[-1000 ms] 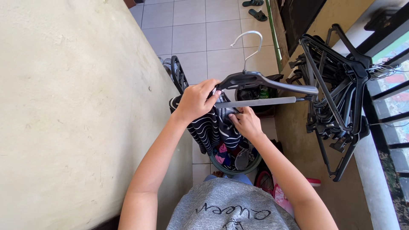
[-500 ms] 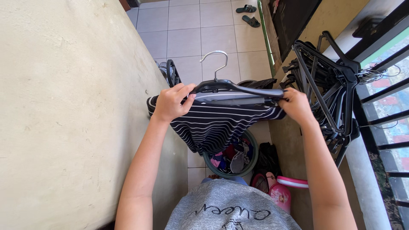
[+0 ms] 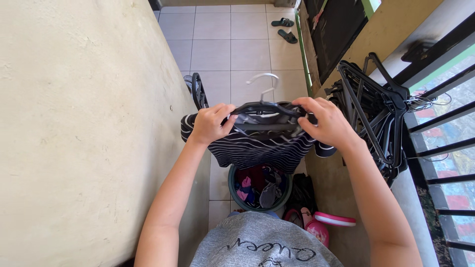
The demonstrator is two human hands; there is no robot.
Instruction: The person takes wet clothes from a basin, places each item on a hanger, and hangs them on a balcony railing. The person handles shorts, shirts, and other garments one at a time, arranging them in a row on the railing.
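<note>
Two hands grip one black hanger at mid-frame, its long axis running left to right across the picture and its metal hook pointing toward the top. A striped garment drapes from it, so holding both ends level keeps the cloth spread. Left hand is closed on the left end, right hand curled over the right shoulder. Below sits a basket of laundry; spare hangers hang at right by the railing.

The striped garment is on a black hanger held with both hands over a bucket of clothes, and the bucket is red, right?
Not quite: the head view shows the bucket is dark green, not red. The left hand and right hand do hold the black hanger with the striped garment.
</note>
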